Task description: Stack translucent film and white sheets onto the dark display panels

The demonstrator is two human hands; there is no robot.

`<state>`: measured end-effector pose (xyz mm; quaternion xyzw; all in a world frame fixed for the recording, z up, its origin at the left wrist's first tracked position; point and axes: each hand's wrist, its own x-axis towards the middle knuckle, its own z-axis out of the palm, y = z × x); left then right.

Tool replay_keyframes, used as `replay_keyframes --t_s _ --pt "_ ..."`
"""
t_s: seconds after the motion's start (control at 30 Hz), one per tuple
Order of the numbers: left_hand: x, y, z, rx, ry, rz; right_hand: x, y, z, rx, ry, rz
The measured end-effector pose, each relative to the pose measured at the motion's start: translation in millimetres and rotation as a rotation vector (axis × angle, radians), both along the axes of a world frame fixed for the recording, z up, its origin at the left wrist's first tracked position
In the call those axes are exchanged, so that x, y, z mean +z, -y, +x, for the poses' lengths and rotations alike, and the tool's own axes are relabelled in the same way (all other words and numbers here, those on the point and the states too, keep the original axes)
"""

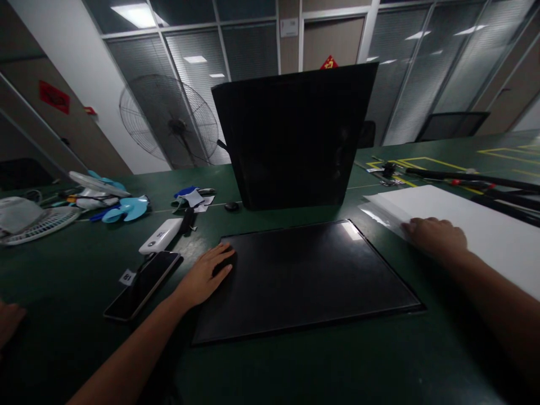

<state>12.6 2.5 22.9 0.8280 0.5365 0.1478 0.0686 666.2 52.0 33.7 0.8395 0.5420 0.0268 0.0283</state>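
A flat black display panel (295, 281) lies on the green table in front of me. My left hand (206, 275) rests on its left edge, fingers spread and stretched out. To the right, my right hand (436, 239) is closed at the left edge of a stack of white sheets (498, 225), with its fingertips partly hidden. Clear film (382, 211) sticks out from under the sheets beside that hand. Behind the panel stands a large black upright screen or board (295, 135).
Left of the panel lie a smartphone (143, 286) and a white power bank (161, 236). Fan parts, including a blue fan blade (126, 209), are at the far left. Another person's hand (10, 322) shows at the left edge. Black tubes (476, 179) lie behind the sheets.
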Motion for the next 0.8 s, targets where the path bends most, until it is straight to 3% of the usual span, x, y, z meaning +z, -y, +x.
replay_keyframes --t_s 0.2,0.37,0.47,0.6,0.7,0.8 --pt "3.1 1 1 0.0 0.018 -0.015 25.6 10 -24 -0.08 0.052 0.044" --pt "3.7 2 1 -0.001 0.035 -0.017 58.9 36 -95 0.066 0.09 0.067" --pt "5.6 3 3 0.014 0.055 -0.016 65.4 58 -155 0.323 0.115 0.021" --pt "7.6 2 5 0.041 0.061 -0.026 52.0 86 -219 0.714 0.051 -0.014" --pt "6.6 0 5 0.047 0.051 -0.029 37.4 100 -242 0.99 -0.05 0.013" --pt "5.1 -2 4 0.05 0.061 -0.01 30.2 105 -247 1.174 -0.157 0.018"
